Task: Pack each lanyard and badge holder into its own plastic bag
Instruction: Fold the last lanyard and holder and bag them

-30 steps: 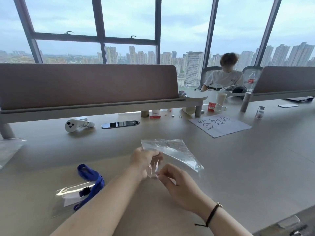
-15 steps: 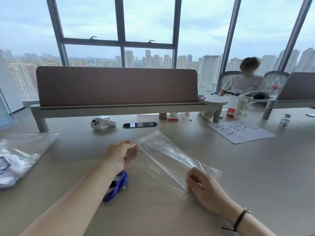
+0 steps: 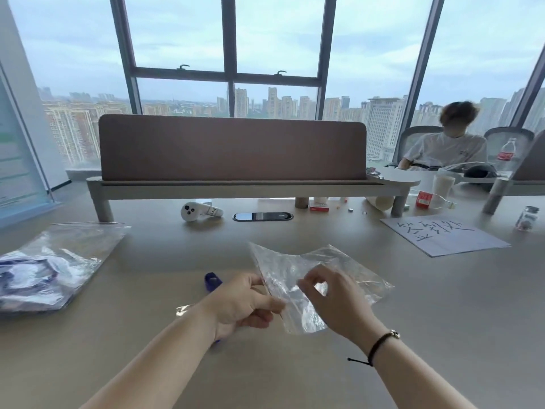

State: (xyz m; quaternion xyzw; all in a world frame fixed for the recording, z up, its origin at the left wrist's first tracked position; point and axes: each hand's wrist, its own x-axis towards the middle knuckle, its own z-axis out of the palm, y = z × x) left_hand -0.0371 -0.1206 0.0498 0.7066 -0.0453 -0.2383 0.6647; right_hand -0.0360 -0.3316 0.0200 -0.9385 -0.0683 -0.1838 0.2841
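Observation:
I hold a clear plastic bag [image 3: 339, 267] above the table in front of me. My left hand [image 3: 244, 302] pinches its near left edge, and my right hand [image 3: 333, 293] pinches the film just to the right, both close together. A blue lanyard [image 3: 213, 281] lies on the table behind my left hand, mostly hidden by it. A glint of its clear badge holder [image 3: 183, 309] shows beside my left wrist.
A pile of bagged lanyards [image 3: 44, 270] lies at the left. A white controller [image 3: 198, 211], a paper sheet with writing [image 3: 442, 234], a small jar [image 3: 526, 218] and a brown desk divider [image 3: 233, 149] stand farther back. A person sits at back right.
My hands have come together on the bag, which was stretched wide between them half a second ago. The view has swung left, bringing the pile of bagged lanyards further in.

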